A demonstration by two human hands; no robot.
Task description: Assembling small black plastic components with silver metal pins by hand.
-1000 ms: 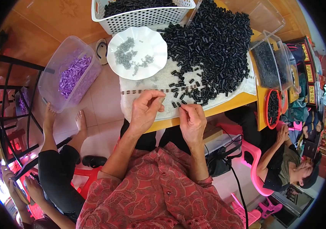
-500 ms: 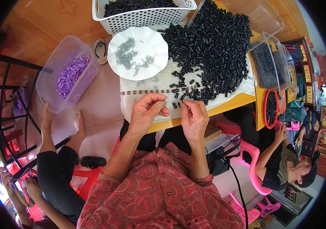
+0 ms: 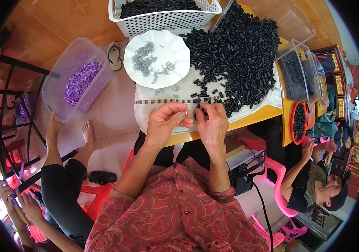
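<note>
Both hands hover close together over the near edge of a white cloth (image 3: 142, 112). My left hand (image 3: 165, 122) is closed in a pinch, with a small pale, clear-looking piece (image 3: 187, 112) at its fingertips. Just to the right, my right hand (image 3: 212, 126) has thumb and fingers drawn together; dark bits show beside the tips, and whether one is in the grip I cannot tell. Beyond the hands spreads a large heap of short black tube-like pieces (image 3: 246, 54). A white scalloped plate (image 3: 175, 46) on the cloth carries small clear pieces (image 3: 143, 59).
Behind the plate stands a white perforated basket (image 3: 167, 24) of black pieces. Clear bins (image 3: 293, 75) and a red basket (image 3: 293, 122) line the table's right side. A translucent tub (image 3: 55, 94) of purple pieces is at left. People sit on both sides.
My right hand has lifted slightly from the loose black pieces and moved closer to my left hand. The pale piece at the left fingertips now shows. The whole view has shifted a little.
</note>
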